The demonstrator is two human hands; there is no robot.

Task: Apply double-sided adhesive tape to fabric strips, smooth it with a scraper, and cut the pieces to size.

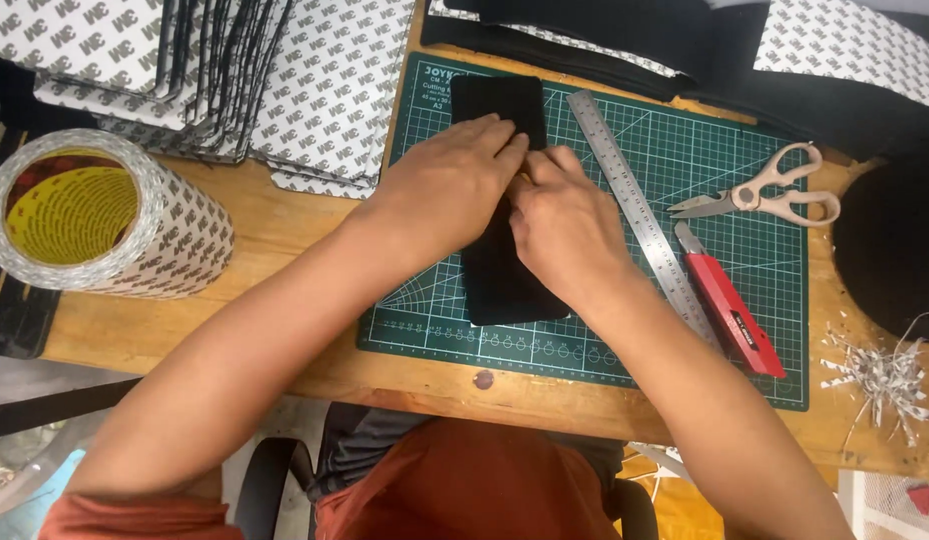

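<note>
Pressing one black strip (pixel 500 270) at frame centre | left hand (pixel 450 185) lying flat, right hand (pixel 565 225) pinching its edge | lying right: one ruler (pixel 635 210), one scissors (pixel 765 190), one red knife (pixel 730 315)

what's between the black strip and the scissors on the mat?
Head view: a steel ruler lies slanted between the black strip and the scissors; otherwise bare green mat.

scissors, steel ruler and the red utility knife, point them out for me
scissors (pixel 760 195): head view, on the pivot where the blades meet the handles.
steel ruler (pixel 625 195): head view, on the middle of its bare metal strip.
red utility knife (pixel 730 315): head view, on the red body, mid-length.
</note>
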